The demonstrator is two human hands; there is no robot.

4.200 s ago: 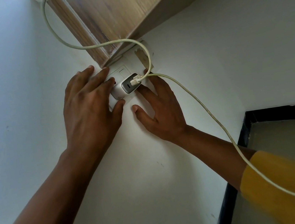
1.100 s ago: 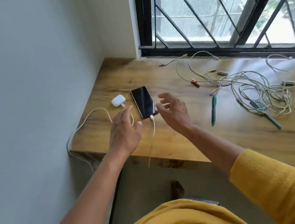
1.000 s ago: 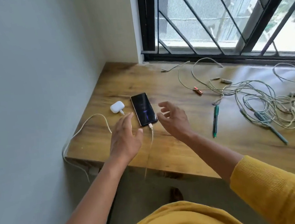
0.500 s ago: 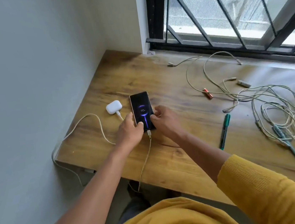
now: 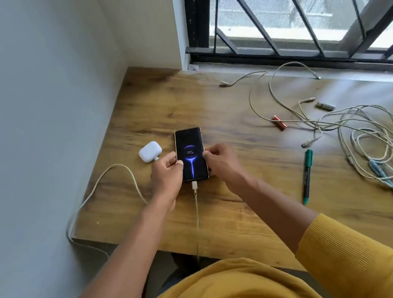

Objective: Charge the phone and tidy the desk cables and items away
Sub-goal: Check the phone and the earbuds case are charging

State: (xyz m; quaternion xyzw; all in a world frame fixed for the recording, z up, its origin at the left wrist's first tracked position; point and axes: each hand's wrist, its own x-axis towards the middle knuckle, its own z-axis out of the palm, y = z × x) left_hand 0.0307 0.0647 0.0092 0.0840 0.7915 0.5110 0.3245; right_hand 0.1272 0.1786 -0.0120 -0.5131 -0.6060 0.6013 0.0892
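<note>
Right at six o'clock, a yellow sleeve (image 5: pixel 367 259) covers the right forearm while the left forearm comes in bare. Both arms reach forward over the near edge of the wooden worktop (image 5: pixel 249 221). A pale charging cable (image 5: pixel 196 213) climbs over that edge and runs straight up into the bottom of the phone (image 5: pixel 190 154), which lies flat, screen up, just left of centre. The screen is lit and shows a blue charging graphic with "90" on it.

Now the hands: the left hand (image 5: pixel 166 174) grips the phone's left edge, fingers curled, thumb lying on the glass. The right hand (image 5: pixel 219 162) mirrors it at the right edge, fingers (image 5: pixel 211 150) bent and pinching the side of the phone. Wrists are low, near the wood.

At ten o'clock from the phone, just beside the left hand, sits a closed white earbud case (image 5: pixel 150 151); what's inside cannot be seen. A second pale cable (image 5: pixel 121 173) plugs into it, loops left and drops off the worktop's corner.

Over at three o'clock lies a green pen (image 5: pixel 307 176), and beyond it a blue pen (image 5: pixel 390 187) under a tangle of cables (image 5: pixel 372 137). Farther back, towards one o'clock, a small red battery (image 5: pixel 279 122) rests among loose cable ends, below the barred window (image 5: pixel 297 12).
</note>
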